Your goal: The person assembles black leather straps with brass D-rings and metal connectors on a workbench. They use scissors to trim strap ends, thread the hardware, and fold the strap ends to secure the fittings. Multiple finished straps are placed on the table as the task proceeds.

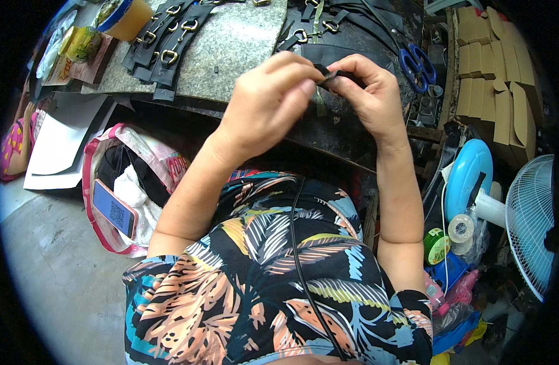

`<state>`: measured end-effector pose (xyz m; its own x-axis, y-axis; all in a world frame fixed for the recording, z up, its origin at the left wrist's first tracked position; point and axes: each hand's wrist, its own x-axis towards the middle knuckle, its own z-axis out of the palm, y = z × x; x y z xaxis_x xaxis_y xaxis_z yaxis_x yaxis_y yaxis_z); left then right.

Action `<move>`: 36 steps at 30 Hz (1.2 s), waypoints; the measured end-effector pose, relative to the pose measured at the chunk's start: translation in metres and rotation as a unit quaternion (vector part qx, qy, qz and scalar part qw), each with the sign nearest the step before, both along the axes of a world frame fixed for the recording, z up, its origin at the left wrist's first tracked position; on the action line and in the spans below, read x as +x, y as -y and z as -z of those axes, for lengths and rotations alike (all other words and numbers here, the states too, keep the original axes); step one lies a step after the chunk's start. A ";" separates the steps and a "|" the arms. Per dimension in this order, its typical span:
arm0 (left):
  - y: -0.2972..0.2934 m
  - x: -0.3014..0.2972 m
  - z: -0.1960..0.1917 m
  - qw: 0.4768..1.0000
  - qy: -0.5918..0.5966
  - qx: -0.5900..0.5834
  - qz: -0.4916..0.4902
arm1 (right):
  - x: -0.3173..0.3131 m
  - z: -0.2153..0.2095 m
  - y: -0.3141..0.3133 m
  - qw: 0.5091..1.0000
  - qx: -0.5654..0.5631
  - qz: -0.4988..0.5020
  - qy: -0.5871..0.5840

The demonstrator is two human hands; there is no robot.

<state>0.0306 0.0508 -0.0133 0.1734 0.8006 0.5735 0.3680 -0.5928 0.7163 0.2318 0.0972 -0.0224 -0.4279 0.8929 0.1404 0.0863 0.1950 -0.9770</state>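
Note:
Over the near edge of the worktable, both my hands meet on a narrow black strap. My left hand pinches one part of it between thumb and fingers, slightly blurred. On the other side, my right hand grips the strap between thumb and forefinger. Part of the strap is hidden behind the fingers, and I cannot tell what finer piece lies at the pinch. Beyond my left hand, several black straps with gold-coloured metal fittings lie together on a grey stone slab. More black straps lie beyond my right hand.
Blue-handled scissors lie right of my right hand. Cardboard boxes and a fan stand at the right. A yellow tub is at far left, with a pink-edged bag holding a phone below. Another person's arm shows at left.

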 end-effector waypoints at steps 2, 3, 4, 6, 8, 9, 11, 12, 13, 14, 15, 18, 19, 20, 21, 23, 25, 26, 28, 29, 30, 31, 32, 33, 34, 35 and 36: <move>-0.001 -0.001 -0.002 0.973 0.165 -0.158 0.018 | 0.002 -0.001 -0.001 0.997 -0.031 -0.028 -0.071; -0.001 0.002 -0.001 0.935 0.268 -0.230 0.024 | 0.002 -0.001 -0.001 0.998 -0.016 -0.035 -0.044; -0.003 -0.001 -0.002 0.947 0.212 -0.240 0.038 | 0.002 -0.001 -0.001 0.999 -0.005 -0.041 -0.025; -0.007 -0.006 -0.003 0.961 0.087 -0.249 0.082 | 0.001 0.000 -0.002 0.999 0.005 -0.034 -0.016; -0.010 -0.006 -0.001 0.948 0.121 -0.289 0.053 | -0.002 0.001 -0.004 0.999 0.010 -0.020 -0.039; -0.010 -0.006 0.000 0.938 0.146 -0.312 0.036 | -0.002 0.001 -0.005 0.999 0.006 -0.005 -0.032; -0.010 -0.005 0.002 0.939 0.158 -0.304 0.020 | -0.001 0.002 -0.006 0.999 0.003 0.011 -0.030; -0.010 -0.005 0.003 0.934 0.167 -0.317 0.020 | -0.001 0.003 -0.006 0.999 0.031 0.015 -0.018; -0.010 -0.006 0.004 0.927 0.175 -0.330 0.021 | -0.001 0.003 -0.006 0.999 0.041 0.016 -0.011; -0.011 -0.007 0.005 0.928 0.170 -0.330 0.029 | -0.002 0.004 -0.006 0.999 0.047 0.021 -0.010; -0.012 -0.008 0.005 0.929 0.164 -0.330 0.037 | -0.002 0.005 -0.006 0.998 0.053 0.025 -0.010; -0.018 -0.012 0.004 0.904 0.236 -0.348 0.076 | -0.002 0.007 -0.007 0.998 0.055 0.011 -0.012; -0.019 -0.012 0.004 0.889 0.259 -0.371 0.076 | -0.002 0.007 -0.008 0.998 0.057 0.011 -0.011; -0.019 -0.012 0.003 0.897 0.247 -0.352 0.097 | -0.002 0.007 -0.008 0.998 0.057 0.012 -0.013; -0.018 -0.012 0.002 0.906 0.220 -0.347 0.102 | -0.002 0.007 -0.008 0.998 0.054 0.014 -0.016; -0.017 -0.011 0.000 0.914 0.201 -0.338 0.103 | -0.002 0.006 -0.008 0.997 0.070 0.011 -0.003; -0.015 -0.008 -0.002 0.912 0.218 -0.335 0.093 | -0.002 0.006 -0.006 0.997 0.078 0.009 -0.001; -0.015 -0.008 -0.003 0.903 0.229 -0.349 0.101 | -0.002 0.006 -0.006 0.997 0.082 0.008 -0.005; -0.015 -0.008 -0.004 0.896 0.243 -0.355 0.114 | -0.001 0.005 -0.005 0.996 0.086 0.008 -0.010; -0.016 -0.008 -0.005 0.892 0.251 -0.355 0.123 | -0.001 0.005 -0.005 0.996 0.086 0.009 -0.012; -0.016 -0.009 -0.006 0.880 0.265 -0.372 0.132 | -0.001 0.005 -0.005 0.996 0.085 0.011 -0.015; -0.016 -0.009 -0.006 0.868 0.279 -0.385 0.144 | -0.001 0.004 -0.005 0.996 0.087 0.010 -0.020; -0.016 -0.009 -0.006 0.855 0.294 -0.397 0.157 | -0.002 0.004 -0.005 0.996 0.089 0.009 -0.026; -0.016 -0.009 -0.006 0.857 0.295 -0.393 0.157 | -0.002 0.003 -0.005 0.995 0.089 0.014 -0.033; -0.015 -0.009 -0.006 0.858 0.296 -0.389 0.157 | -0.003 0.002 -0.005 0.993 0.111 0.025 -0.021; -0.014 -0.009 -0.005 0.862 0.302 -0.376 0.158 | -0.004 0.002 -0.004 0.991 0.130 0.040 -0.012; -0.014 -0.007 -0.004 0.868 0.300 -0.366 0.152 | -0.005 0.000 -0.004 0.987 0.149 0.055 -0.004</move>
